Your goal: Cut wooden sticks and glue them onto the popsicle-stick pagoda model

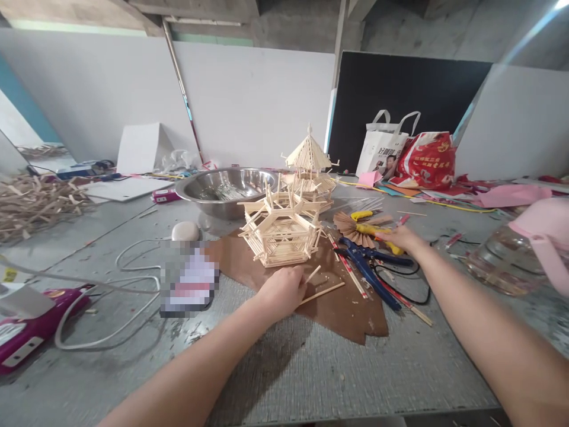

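Observation:
My left hand (283,292) is closed at the front of a light wooden stick model (284,234), its thumb side on a short thin stick (312,274). A longer stick (323,293) lies beside its fingers on a brown sheet (351,317). To the right, my right hand (403,238) has its fingers on a yellow tool (371,229), whose kind I cannot make out. Just in front of that hand lies a blue-handled cutter (367,270), beside a fan of pleated brown paper (353,230). A pointed-roof stick pavilion (309,155) stands behind the model.
A steel basin (208,198) stands behind the model. A phone-like item, blurred out (189,284), and a white cable (120,344) lie left, near a purple power strip (44,329). Red-and-white sticks (351,273), a pink-lidded jug (507,261) and bags (427,160) are right.

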Motion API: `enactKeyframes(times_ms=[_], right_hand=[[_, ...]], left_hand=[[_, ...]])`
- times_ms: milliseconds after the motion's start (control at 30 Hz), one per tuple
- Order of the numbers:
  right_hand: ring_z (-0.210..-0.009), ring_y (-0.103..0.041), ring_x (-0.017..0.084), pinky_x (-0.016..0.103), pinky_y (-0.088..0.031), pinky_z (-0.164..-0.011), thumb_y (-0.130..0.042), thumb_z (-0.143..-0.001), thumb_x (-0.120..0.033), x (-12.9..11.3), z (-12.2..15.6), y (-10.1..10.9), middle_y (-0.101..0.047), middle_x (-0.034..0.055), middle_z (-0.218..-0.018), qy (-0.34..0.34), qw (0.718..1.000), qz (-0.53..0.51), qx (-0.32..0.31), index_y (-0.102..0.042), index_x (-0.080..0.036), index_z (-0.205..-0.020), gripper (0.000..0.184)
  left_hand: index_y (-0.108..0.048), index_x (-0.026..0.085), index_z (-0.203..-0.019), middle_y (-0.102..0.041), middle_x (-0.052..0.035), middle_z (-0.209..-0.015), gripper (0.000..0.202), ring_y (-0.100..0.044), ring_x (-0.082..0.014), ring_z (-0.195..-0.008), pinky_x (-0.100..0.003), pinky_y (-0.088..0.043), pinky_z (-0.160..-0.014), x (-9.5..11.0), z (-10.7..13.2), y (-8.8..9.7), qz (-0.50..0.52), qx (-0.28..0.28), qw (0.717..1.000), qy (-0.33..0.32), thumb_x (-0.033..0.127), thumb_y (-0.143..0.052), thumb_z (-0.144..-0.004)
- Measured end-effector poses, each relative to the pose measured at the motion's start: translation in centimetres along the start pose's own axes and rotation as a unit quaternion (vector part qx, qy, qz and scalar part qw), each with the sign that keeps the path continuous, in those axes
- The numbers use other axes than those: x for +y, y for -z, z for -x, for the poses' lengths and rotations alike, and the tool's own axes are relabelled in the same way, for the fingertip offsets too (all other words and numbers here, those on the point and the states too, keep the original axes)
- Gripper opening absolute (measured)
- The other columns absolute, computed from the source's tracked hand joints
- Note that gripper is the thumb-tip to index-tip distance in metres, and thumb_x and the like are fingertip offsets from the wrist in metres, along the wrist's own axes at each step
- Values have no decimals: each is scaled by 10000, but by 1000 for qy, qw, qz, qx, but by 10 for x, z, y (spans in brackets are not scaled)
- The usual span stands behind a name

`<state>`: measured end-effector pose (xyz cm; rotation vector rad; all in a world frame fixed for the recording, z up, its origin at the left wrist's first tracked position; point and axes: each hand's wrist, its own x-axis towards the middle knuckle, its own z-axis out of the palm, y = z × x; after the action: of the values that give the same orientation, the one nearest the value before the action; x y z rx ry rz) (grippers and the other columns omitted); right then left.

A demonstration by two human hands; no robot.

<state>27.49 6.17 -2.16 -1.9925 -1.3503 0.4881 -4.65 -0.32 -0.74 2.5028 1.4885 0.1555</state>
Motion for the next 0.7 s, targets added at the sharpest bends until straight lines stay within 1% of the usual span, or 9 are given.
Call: enactKeyframes(times_ms=[33, 100, 167, 233, 300, 367, 433, 533, 700], right_hand=[[-617, -577, 254, 327, -410, -505, -613, -554, -506, -2, 2, 2, -599, 110, -584, -8, 998, 66, 23, -578, -149, -568, 358], [-731, -578, 284, 346, -404, -568, -501, -630, -562, -11, 11, 4, -622, 149, -728, -8, 976, 202, 75, -605, -150, -656, 426], [-774, -575, 271, 328, -394, -586, -418, -698, -549, -24, 26, 2, -628, 140, -826, 60, 961, 260, 76, -611, -164, -780, 438], [-739, -580, 217, 278, -385, -582, -412, -720, -522, -39, 45, -3, -638, 89, -820, 151, 959, 238, 18, -600, -193, -848, 401], [-709, -575, 183, 249, -373, -579, -431, -717, -511, -53, 65, -10, -641, 52, -792, 216, 948, 221, -71, -600, -215, -844, 364], [-720, -564, 181, 241, -359, -578, -481, -689, -502, -64, 81, -16, -637, 38, -788, 259, 920, 248, -160, -606, -223, -818, 332], [-710, -553, 174, 234, -343, -567, -533, -667, -430, -71, 93, -21, -627, 25, -779, 280, 893, 273, -222, -600, -231, -852, 280], [-752, -537, 160, 229, -335, -600, -549, -667, -325, -75, 102, -27, -603, 14, -828, 323, 866, 271, -269, -587, -236, -865, 221], [-741, -523, 148, 229, -324, -605, -491, -724, -278, -76, 109, -35, -577, 18, -792, 363, 843, 263, -298, -564, -208, -733, 102]], left_hand=[[-528, 161, -705, -586, -45, -668, 168, -553, -163, -633, -242, -364, -525, 0, 1, 2, 7, -5, 1000, -1, 223, -376, -746], [-523, 160, -682, -577, -32, -645, 147, -540, -147, -609, -230, -341, -501, 1, 4, 6, 18, -16, 1000, -6, 224, -399, -730], [-521, 159, -666, -573, -25, -638, 141, -527, -134, -597, -223, -325, -489, 1, 6, 10, 23, -14, 999, -18, 221, -406, -719], [-525, 159, -665, -576, -25, -645, 143, -519, -129, -596, -222, -325, -490, 0, 7, 12, 24, -8, 999, -27, 218, -405, -712], [-535, 161, -677, -584, -26, -658, 143, -518, -130, -596, -223, -331, -494, 0, 8, 14, 20, -13, 999, -32, 217, -406, -706], [-545, 166, -690, -594, -28, -672, 145, -523, -134, -596, -227, -341, -500, 0, 9, 14, 7, -22, 999, -38, 216, -410, -701], [-553, 173, -706, -605, -29, -692, 151, -537, -144, -609, -236, -359, -518, 2, 11, 13, -11, -25, 999, -47, 213, -407, -701], [-562, 181, -733, -617, -33, -723, 166, -561, -157, -639, -242, -381, -538, 7, 13, 10, -32, -40, 997, -58, 203, -400, -703], [-570, 191, -754, -619, -33, -738, 173, -572, -164, -666, -241, -399, -555, 12, 14, 5, -40, -48, 995, -79, 204, -406, -701]])
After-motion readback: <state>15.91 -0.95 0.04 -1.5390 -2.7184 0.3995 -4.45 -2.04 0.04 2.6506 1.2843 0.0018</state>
